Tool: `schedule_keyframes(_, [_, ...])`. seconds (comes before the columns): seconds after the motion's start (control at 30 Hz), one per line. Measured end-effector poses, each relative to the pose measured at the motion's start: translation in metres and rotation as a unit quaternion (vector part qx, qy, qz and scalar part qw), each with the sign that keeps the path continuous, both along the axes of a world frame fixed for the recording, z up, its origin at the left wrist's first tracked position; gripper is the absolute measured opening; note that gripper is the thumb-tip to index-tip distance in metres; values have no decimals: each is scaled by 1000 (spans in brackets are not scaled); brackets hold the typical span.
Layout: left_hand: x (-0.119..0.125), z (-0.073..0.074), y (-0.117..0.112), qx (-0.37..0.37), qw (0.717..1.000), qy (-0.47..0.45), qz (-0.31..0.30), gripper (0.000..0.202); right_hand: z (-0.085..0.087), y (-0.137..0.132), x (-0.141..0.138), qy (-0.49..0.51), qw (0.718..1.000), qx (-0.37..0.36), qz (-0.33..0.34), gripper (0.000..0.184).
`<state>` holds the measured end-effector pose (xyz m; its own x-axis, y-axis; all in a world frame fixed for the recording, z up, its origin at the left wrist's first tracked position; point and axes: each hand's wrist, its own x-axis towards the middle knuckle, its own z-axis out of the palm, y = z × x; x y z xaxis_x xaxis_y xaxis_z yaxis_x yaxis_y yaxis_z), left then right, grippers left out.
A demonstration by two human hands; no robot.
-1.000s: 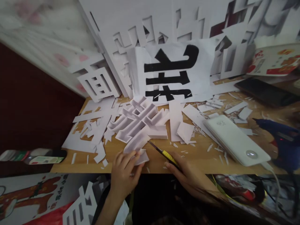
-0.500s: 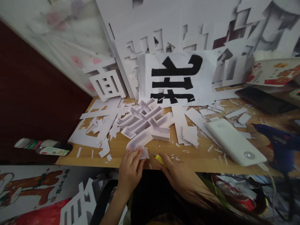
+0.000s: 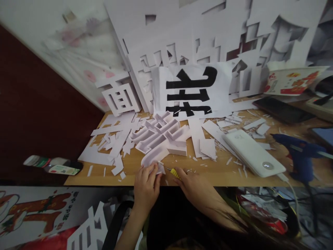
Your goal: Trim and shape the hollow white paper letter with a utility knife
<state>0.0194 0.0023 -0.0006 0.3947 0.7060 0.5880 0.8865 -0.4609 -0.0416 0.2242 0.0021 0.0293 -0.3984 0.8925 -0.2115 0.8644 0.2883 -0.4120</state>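
In front of me lies a white foam-board character [image 3: 160, 135] with thin raised walls standing along its edges. My left hand [image 3: 147, 184] is at its near end, fingers bent and closed over the white edge there. A small white flap beside those fingers is partly covered. My right hand [image 3: 194, 185] grips a yellow-handled craft knife [image 3: 176, 173], whose thin metal tip points left toward that end. Whether the tip touches the board I cannot tell.
White offcuts [image 3: 109, 139] litter the wooden table [image 3: 99, 178]. On the right are a white power bank [image 3: 252, 151], a dark phone [image 3: 282, 109] and a blue glue gun [image 3: 299, 147]. A printed sheet [image 3: 221, 86] leans behind. A bottle [image 3: 54, 165] lies left.
The view has shifted slightly. My right hand has brought the knife a little up and closer to my left fingers, which keep their place on the character's near end.
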Motion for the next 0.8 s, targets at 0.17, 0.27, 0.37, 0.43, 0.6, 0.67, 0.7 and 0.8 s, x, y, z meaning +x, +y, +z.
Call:
schedule_keyframes(0.17, [-2, -5, 1, 7, 1000, 1, -5, 28, 1, -4, -6, -39, 999, 32, 1, 25])
schedule_keyframes(0.27, [-3, -8, 1, 7, 1000, 0, -8, 29, 4, -4, -8, -53, 998, 32, 26, 29])
schedule_keyframes(0.37, [-3, -11, 1, 12, 1000, -2, -6, 30, 5, -4, -6, -18, 999, 26, 36, 31])
schedule_keyframes(0.43, [-2, -12, 1, 21, 1000, -5, -3, 30, 4, -3, -1, 40, 999, -2, 8, 31])
schedule_keyframes(0.6, [0, -13, 3, 55, 998, -12, -2, 28, -3, 11, 30, 273, 956, -104, -10, 45])
schedule_keyframes(0.67, [0, -15, 4, 67, 998, -16, -2, 28, -6, 21, 45, 331, 937, -109, -6, 48])
schedule_keyframes(0.7, [0, -16, 5, 74, 997, -19, -1, 28, -7, 27, 51, 347, 932, -105, -7, 45])
schedule_keyframes(0.8, [1, -20, 5, 96, 995, -33, 1, 28, -5, 43, 62, 349, 931, -97, -40, 37])
